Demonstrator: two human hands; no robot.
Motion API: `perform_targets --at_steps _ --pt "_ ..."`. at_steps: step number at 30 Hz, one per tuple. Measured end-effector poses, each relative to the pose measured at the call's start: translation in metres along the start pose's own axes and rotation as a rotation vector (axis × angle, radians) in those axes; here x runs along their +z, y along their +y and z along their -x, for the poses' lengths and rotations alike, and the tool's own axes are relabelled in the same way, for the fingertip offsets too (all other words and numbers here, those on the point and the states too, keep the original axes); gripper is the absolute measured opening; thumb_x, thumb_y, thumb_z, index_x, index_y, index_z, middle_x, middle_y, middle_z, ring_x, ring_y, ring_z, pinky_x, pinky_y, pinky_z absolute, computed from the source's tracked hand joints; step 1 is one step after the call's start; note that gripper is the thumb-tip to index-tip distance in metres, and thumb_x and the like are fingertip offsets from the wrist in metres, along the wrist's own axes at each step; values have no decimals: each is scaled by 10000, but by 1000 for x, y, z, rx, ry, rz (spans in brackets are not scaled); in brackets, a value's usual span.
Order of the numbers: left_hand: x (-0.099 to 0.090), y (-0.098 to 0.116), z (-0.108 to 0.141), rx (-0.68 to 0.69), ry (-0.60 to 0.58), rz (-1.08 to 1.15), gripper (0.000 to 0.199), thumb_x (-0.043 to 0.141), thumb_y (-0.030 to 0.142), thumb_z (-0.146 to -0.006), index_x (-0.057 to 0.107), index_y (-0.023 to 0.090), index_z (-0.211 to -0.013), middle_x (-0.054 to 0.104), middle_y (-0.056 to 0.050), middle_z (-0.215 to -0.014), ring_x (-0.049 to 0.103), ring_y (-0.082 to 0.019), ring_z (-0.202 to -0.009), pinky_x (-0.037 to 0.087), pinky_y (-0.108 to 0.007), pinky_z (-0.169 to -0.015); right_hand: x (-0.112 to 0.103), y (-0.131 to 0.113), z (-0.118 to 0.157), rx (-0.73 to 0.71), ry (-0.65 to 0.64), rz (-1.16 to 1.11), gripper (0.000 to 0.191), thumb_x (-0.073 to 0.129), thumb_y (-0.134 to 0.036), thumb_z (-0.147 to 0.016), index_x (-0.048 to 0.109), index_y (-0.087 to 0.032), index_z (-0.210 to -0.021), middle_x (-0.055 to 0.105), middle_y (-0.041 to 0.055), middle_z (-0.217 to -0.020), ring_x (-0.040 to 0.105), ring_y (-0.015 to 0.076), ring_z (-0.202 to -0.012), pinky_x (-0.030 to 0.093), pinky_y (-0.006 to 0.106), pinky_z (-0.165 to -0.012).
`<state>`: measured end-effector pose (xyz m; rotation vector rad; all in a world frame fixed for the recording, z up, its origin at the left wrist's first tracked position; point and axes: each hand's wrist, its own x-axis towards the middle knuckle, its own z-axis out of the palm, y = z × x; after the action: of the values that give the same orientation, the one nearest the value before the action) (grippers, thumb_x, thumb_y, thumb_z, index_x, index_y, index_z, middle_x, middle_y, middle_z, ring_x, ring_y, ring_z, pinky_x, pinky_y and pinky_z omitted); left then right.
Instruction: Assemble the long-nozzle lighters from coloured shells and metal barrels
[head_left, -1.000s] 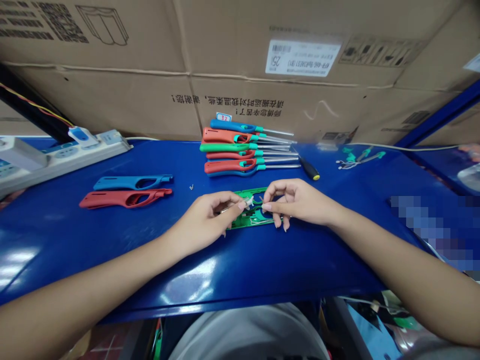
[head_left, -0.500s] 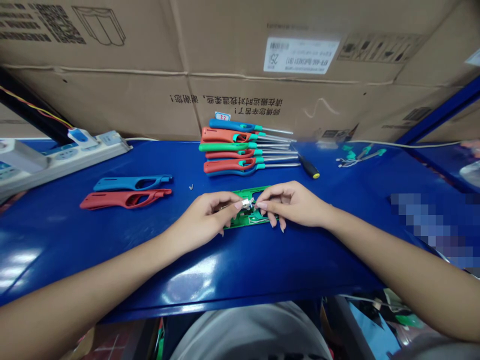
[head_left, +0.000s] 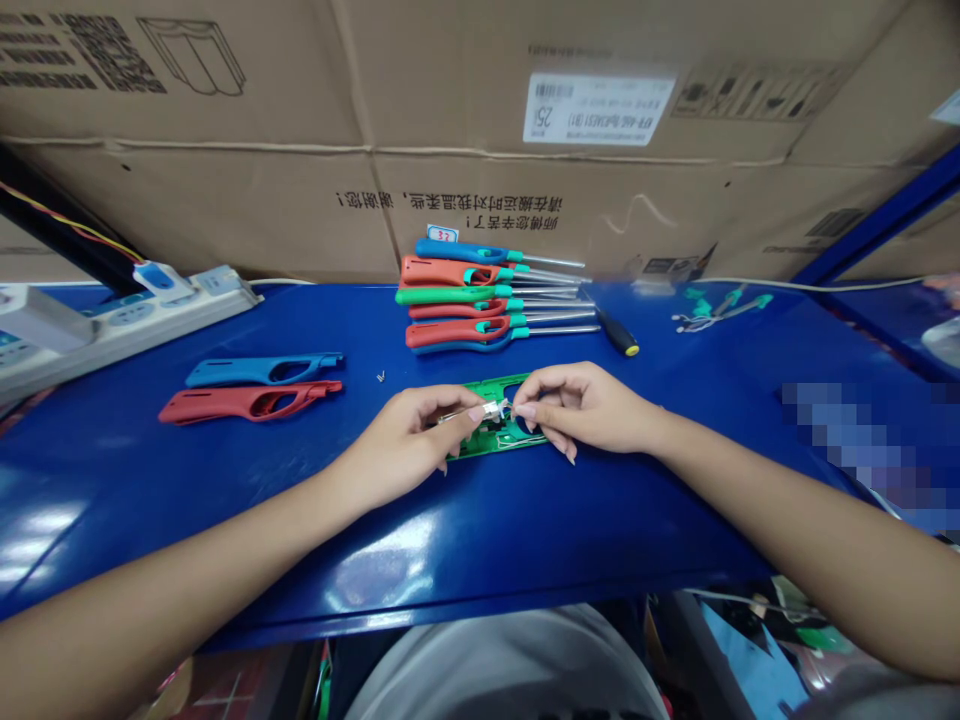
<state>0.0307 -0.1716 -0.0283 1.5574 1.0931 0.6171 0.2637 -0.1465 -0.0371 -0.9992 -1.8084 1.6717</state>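
Observation:
Between my hands, a green lighter casing (head_left: 491,443) lies open on the blue table, with small parts and a thin wire inside it. My left hand (head_left: 412,430) pinches a small silvery metal part (head_left: 490,410) just above the casing. The fingertips of my right hand (head_left: 576,405) are pressed together at the white tip of that part, over the casing's right half. What exactly the right fingertips grip is too small to tell.
Assembled lighters (head_left: 457,270) lie stacked behind, beside a black screwdriver (head_left: 619,335). Blue (head_left: 232,373) and red casings (head_left: 210,404) lie left, near tiny screws (head_left: 381,377). A power strip (head_left: 135,318) sits far left; teal parts with wires (head_left: 705,312) lie back right. Cardboard (head_left: 450,180) stands behind.
The fingers of my right hand have shifted very slightly at the part's tip. Both hands otherwise keep their places, and the view has moved a little.

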Motion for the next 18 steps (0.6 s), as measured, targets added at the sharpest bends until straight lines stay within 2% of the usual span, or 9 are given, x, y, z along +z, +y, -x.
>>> perform_targets --at_steps 18 --pt "0 2 1 -7 -1 -32 317 586 424 -897 710 145 -981 545 22 -641 526 -124 -552 477 -215 -473 0 0 0 10 22 46 347 744 -481 -834 641 -155 -897 543 -79 -561 530 60 -407 510 173 -369"
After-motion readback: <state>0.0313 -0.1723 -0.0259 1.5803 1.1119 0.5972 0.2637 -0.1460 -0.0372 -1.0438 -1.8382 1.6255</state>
